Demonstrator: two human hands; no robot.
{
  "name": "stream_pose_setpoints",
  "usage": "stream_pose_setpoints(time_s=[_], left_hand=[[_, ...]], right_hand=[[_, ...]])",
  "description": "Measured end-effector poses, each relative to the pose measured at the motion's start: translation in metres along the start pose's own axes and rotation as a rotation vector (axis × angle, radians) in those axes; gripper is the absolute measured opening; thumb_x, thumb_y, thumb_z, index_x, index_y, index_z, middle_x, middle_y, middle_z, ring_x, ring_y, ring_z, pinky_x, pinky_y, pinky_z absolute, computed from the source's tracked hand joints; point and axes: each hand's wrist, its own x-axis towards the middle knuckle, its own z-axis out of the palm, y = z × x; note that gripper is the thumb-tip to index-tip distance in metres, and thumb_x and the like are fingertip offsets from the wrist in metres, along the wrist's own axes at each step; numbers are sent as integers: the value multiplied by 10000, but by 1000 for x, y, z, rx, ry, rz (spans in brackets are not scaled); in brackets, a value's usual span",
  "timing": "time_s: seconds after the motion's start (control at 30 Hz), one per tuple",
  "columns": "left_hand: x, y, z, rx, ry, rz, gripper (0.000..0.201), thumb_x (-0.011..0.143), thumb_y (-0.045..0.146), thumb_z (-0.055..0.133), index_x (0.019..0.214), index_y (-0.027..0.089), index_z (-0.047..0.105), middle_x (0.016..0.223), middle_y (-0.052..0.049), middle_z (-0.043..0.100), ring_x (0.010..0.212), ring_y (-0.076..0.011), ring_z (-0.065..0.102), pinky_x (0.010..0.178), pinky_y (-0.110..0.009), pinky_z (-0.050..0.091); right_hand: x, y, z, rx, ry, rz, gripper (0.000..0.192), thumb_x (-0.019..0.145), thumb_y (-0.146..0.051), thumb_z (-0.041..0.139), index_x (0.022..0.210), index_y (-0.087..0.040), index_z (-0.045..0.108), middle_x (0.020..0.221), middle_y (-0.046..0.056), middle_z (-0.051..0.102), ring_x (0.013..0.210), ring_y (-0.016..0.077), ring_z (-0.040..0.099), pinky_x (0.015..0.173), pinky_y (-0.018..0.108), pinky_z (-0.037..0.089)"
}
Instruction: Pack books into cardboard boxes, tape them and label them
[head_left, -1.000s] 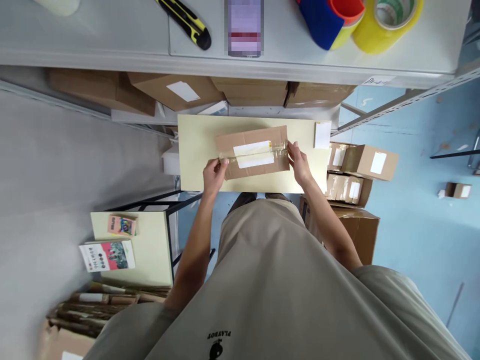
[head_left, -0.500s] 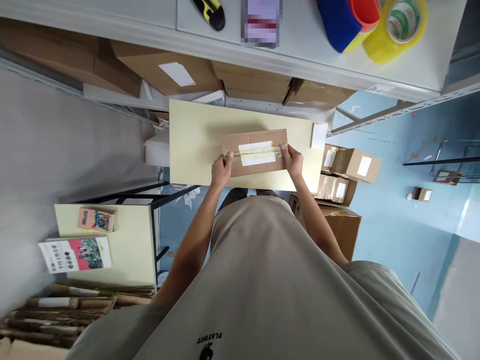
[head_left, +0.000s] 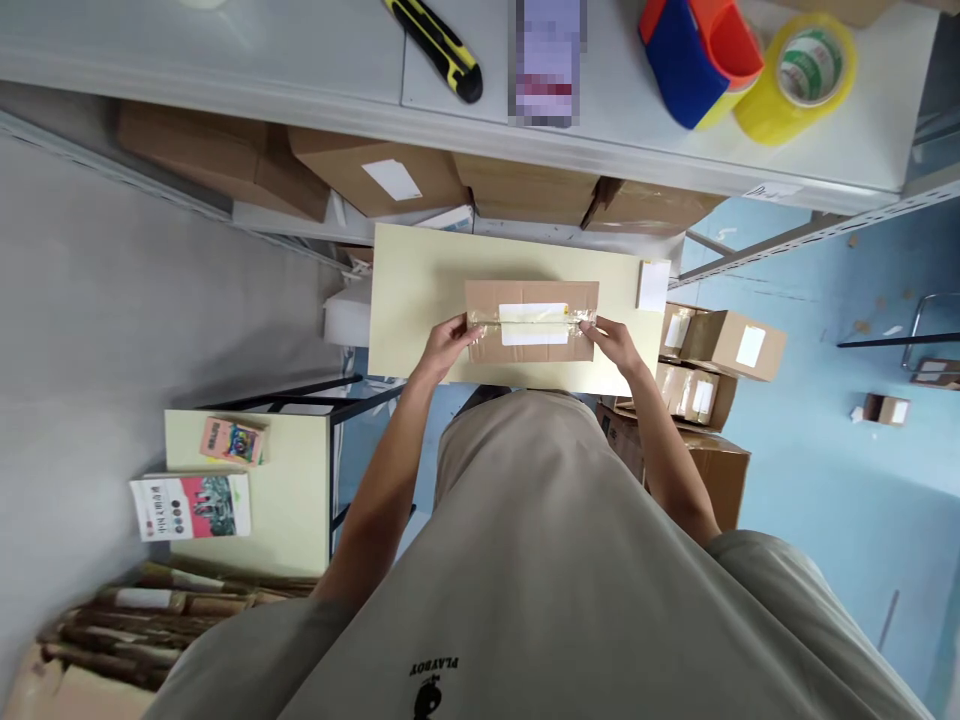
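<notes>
Between my two hands, a long flat cardboard box (head_left: 533, 354) lies over the pale yellow table (head_left: 416, 270). A white label (head_left: 533, 312) sits on its top face, and clear tape runs lengthwise across the middle. At the box's left end, my left hand (head_left: 447, 345) is closed on the edge, thumb on top and fingers at the side. My right hand (head_left: 613, 343) grips the opposite end in the same way. Whether the box rests fully on the table or is slightly raised, I cannot tell.
Overhead on the grey shelf are a box cutter (head_left: 439, 48), a blue and red tape dispenser (head_left: 697, 60) and a yellow tape roll (head_left: 796, 80). Labelled cartons (head_left: 731, 345) stand at right. Books (head_left: 191, 507) lie on a side table, above stacked flattened cardboard (head_left: 127, 625).
The whole view has shifted, so things appear further right and lower. The box, tilted before, now lies straighter, with both hands still at its ends.
</notes>
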Motion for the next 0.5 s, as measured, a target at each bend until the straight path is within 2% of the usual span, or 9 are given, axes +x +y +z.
stream_pose_setpoints(time_s=[0.1, 0.17, 0.27, 0.33, 0.43, 0.5], left_hand=[[3, 3, -5, 77, -22, 96, 770, 742, 692, 1022, 1281, 170, 847, 1367, -132, 872, 1282, -340, 785, 1178, -490, 648], [6, 2, -3, 206, 11, 125, 645, 769, 591, 1023, 1228, 178, 837, 1337, -125, 854, 1175, -304, 806, 1104, -473, 693], [12, -7, 9, 443, 152, 104, 389, 812, 396, 993, 1070, 176, 803, 1252, -111, 812, 983, -233, 799, 984, -409, 724], [12, -18, 18, 540, 235, 48, 284, 833, 263, 941, 1058, 177, 790, 1223, -105, 812, 965, -230, 802, 985, -399, 724], [6, -32, 20, 589, 248, -50, 344, 832, 94, 812, 1166, 173, 809, 1189, -97, 851, 1023, -258, 833, 1045, -425, 722], [0, -36, 12, 572, 272, -47, 454, 842, 47, 731, 1272, 164, 817, 1266, -117, 865, 1124, -264, 854, 1104, -435, 715]], right_hand=[[-4, 3, -12, -30, 46, -70, 714, 840, -850, 924, 1225, -249, 908, 1489, 128, 835, 1375, 403, 774, 1208, 578, 685], [-3, 10, -14, -80, 81, -86, 673, 796, -773, 976, 1223, -257, 912, 1555, 135, 785, 1290, 380, 810, 1171, 584, 721], [1, 25, -1, -162, 124, -53, 518, 816, -599, 964, 1179, -234, 905, 1535, 148, 780, 1171, 349, 845, 1116, 585, 762], [1, 35, 13, -202, 136, -34, 436, 883, -471, 886, 1249, -235, 889, 1565, 138, 784, 1208, 348, 846, 1106, 569, 773], [-2, 47, 24, -305, 55, -24, 526, 937, -312, 795, 1461, -281, 831, 1656, 87, 766, 1311, 356, 836, 1143, 564, 761], [-4, 54, 15, -414, -16, 3, 669, 942, -249, 790, 1609, -286, 759, 1665, 96, 766, 1355, 392, 832, 1200, 616, 726]])
